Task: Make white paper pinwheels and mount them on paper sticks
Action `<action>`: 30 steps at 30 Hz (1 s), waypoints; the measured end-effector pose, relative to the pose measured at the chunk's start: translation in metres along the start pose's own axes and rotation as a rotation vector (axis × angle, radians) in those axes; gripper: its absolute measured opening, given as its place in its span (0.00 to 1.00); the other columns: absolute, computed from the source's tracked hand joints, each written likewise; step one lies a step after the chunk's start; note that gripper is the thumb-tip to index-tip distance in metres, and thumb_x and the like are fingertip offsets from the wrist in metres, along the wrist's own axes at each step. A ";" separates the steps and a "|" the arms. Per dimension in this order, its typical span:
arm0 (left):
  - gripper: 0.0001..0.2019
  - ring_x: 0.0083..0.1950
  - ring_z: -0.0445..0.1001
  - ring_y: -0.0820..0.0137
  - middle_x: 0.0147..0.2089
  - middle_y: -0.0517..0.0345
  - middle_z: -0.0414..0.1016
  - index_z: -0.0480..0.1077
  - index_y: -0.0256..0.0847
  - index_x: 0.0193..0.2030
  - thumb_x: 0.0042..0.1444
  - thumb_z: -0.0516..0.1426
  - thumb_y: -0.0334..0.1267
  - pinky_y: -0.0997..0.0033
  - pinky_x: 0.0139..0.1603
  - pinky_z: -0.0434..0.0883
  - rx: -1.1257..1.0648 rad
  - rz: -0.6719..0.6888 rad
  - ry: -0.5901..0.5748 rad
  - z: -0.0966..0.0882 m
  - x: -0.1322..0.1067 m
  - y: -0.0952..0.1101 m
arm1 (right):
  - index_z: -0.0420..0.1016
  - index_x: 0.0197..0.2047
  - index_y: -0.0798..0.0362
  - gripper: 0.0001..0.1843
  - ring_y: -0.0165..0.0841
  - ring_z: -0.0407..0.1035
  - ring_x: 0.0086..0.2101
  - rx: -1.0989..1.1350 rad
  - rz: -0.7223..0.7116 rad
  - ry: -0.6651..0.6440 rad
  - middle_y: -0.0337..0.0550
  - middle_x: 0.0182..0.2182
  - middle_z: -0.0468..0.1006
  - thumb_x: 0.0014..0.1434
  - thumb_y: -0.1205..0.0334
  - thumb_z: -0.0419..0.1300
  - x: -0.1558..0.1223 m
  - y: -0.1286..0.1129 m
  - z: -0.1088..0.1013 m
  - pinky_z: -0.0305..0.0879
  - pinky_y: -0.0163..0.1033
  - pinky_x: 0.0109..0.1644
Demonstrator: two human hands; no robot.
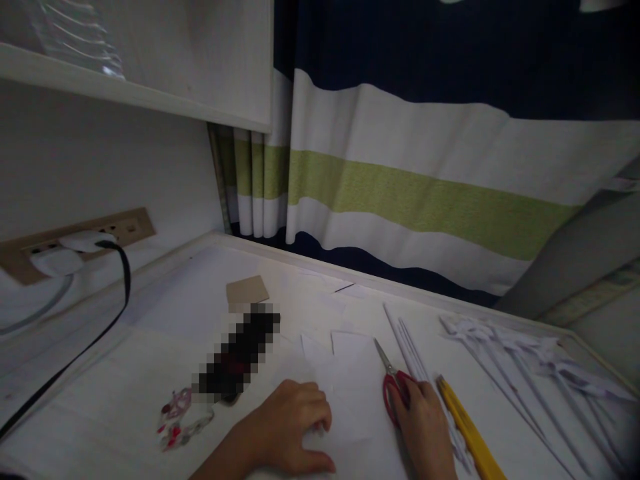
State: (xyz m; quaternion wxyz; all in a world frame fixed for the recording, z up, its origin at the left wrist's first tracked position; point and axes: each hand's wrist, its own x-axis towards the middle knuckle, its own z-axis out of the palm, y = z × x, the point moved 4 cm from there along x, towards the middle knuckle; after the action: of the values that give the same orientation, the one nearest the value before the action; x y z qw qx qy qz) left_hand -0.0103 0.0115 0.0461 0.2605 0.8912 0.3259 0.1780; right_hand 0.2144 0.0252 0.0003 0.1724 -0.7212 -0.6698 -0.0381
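With the clock face centred on the view, a striped navy, white and green curtain (400, 177) spans twelve to three o'clock, above a white tabletop (150, 373) that fills the lower half. A pale shelf (195, 60) sits toward ten and eleven. White paper sticks (535, 373), topped with crumpled paper, lie at four o'clock. At six, the left hand (293, 423) is beside a white paper sheet (353, 373), its fingers bent and bunched side by side, the thumb set apart beneath; whether anything is pinched there I cannot tell. At five, the right hand (425, 420) grips the red handles of the scissors (387, 370), fingers closed around them; the blades point toward eleven and appear together, just beside the sheet. A yellow, blade-like strip (473, 433) lies right of that hand. A pixelated dark object (240, 353) lies between seven and eight, a beaded charm chain (177, 423) near its lower end. At eight lies a tan square card (247, 291).
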 end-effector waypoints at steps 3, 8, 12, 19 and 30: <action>0.18 0.38 0.66 0.67 0.33 0.59 0.69 0.64 0.42 0.32 0.43 0.56 0.55 0.72 0.36 0.56 0.074 -0.050 -0.019 -0.001 -0.003 -0.009 | 0.70 0.40 0.63 0.20 0.41 0.65 0.35 0.005 0.012 -0.007 0.53 0.33 0.69 0.56 0.54 0.48 0.001 0.000 0.001 0.61 0.43 0.41; 0.21 0.43 0.63 0.65 0.38 0.59 0.68 0.64 0.43 0.36 0.41 0.56 0.56 0.69 0.41 0.57 0.110 -0.139 -0.035 -0.006 -0.009 -0.026 | 0.70 0.40 0.64 0.19 0.41 0.66 0.35 0.016 0.057 -0.021 0.52 0.32 0.68 0.55 0.56 0.50 0.001 0.001 0.002 0.61 0.42 0.41; 0.20 0.45 0.62 0.65 0.40 0.58 0.67 0.64 0.44 0.38 0.42 0.56 0.55 0.66 0.47 0.55 0.116 -0.133 -0.049 -0.004 -0.008 -0.028 | 0.70 0.40 0.63 0.20 0.42 0.66 0.34 0.027 0.084 -0.036 0.51 0.31 0.68 0.56 0.55 0.49 0.000 0.001 0.002 0.62 0.43 0.39; 0.19 0.46 0.63 0.65 0.43 0.58 0.68 0.65 0.45 0.41 0.44 0.57 0.52 0.66 0.48 0.56 0.131 -0.150 -0.059 -0.009 -0.004 -0.026 | 0.68 0.41 0.61 0.19 0.42 0.65 0.36 0.064 0.073 -0.021 0.52 0.34 0.68 0.56 0.55 0.49 0.002 -0.003 -0.004 0.60 0.44 0.42; 0.19 0.55 0.61 0.68 0.54 0.58 0.64 0.61 0.48 0.52 0.53 0.51 0.47 0.67 0.54 0.60 0.167 -0.093 0.040 0.003 -0.013 -0.056 | 0.69 0.40 0.59 0.13 0.39 0.65 0.37 0.137 -0.098 0.008 0.51 0.35 0.70 0.57 0.61 0.48 -0.002 -0.023 -0.015 0.62 0.42 0.42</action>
State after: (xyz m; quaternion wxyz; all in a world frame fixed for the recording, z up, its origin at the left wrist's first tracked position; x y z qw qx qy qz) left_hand -0.0456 0.0380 0.0093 0.1867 0.8901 0.3856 0.1557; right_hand 0.1940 0.0197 0.0189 0.2221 -0.6741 -0.7045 -0.0034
